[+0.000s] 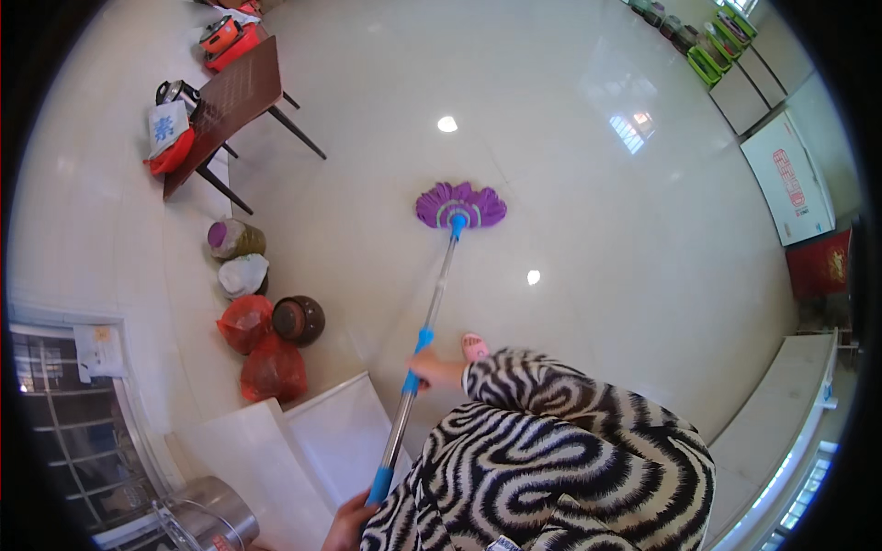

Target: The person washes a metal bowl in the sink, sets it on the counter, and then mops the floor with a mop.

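Observation:
A mop with a telescopic metal pole (436, 296) and blue grips runs from the bottom of the view up to the middle. Its purple strip head (462, 205) lies fanned out on the pale tiled floor. My right hand (428, 368) is closed around the blue grip halfway along the pole. Lower down, my left hand (351, 521) holds the blue end of the handle, partly cut off by the picture's edge. Black-and-white patterned clothing covers my arms and body, and a pink slipper (474, 347) shows beyond my right forearm.
At left stand a brown table (231, 103), a brown jar (298, 321), red bags (273, 368) and a lidded plastic jar (236, 239). A steel pot (210, 513) is at bottom left. Along the right are a white chest freezer (789, 179), green baskets (706, 65) and a pale counter (765, 406).

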The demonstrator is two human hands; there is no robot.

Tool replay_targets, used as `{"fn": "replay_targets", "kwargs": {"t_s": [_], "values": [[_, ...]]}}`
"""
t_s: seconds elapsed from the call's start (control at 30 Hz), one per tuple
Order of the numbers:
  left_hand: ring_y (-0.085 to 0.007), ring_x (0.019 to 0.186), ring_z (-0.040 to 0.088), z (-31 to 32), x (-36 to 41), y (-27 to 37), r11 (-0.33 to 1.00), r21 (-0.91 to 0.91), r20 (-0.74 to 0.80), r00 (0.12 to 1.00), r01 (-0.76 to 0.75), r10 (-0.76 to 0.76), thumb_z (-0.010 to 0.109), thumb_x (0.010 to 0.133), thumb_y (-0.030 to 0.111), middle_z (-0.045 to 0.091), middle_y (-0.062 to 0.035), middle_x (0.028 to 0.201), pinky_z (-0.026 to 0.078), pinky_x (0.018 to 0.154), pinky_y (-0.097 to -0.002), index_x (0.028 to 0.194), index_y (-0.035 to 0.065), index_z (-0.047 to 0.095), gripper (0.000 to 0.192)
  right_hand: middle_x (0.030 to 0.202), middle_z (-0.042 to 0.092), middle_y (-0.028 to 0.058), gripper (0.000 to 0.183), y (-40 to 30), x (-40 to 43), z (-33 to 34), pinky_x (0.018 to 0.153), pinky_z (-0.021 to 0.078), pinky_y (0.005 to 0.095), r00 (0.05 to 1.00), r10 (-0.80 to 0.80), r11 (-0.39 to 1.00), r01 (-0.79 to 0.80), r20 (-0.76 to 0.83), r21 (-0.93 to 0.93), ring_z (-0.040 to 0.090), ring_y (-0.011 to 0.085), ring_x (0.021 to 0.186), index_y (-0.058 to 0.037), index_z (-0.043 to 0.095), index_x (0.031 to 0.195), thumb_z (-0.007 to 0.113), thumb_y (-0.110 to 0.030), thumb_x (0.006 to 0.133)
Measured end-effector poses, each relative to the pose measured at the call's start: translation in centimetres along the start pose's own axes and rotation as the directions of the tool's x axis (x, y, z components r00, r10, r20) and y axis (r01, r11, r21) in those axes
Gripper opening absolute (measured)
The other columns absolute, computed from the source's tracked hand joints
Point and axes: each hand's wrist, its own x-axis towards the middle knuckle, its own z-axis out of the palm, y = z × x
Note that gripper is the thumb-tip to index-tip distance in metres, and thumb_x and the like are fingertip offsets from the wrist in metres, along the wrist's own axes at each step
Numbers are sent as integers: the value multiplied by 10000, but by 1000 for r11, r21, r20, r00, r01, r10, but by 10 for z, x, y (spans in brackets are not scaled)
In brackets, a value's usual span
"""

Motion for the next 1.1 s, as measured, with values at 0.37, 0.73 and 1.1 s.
{"fn": "replay_targets", "kwargs": {"t_s": [0.37,0.73,1.1], "values": [[-103,901,480,-35,28,36,915,403,-13,1000,-4,10,544,780,172,526,-39,1004,354,823,-226,1217,0,371,500,481,479,137,236,-61,-26,-6,266,399,341,981,-193,980,193,-6,56,492,232,339,10,426,558,513,-163,692],[-103,592,494,85,107,92,988,151,229,971,31,-65,474,834,208,500,-36,693,405,496,-200,1174,47,389,385,800,518,219,802,-158,21,-128,378,477,439,942,-217,970,178,-255,-166,556,335,552,-107,-122,1254,485,-147,730],[-94,826,508,-78,24,-32,901,432,-123,992,29,27,541,802,284,574,-50,917,394,735,-208,1113,-5,488,428,528,488,140,907,-16,-86,16,300,378,316,996,43,956,-63,-75,-285,478,218,375,-42,-311,1185,460,-212,739]]}}
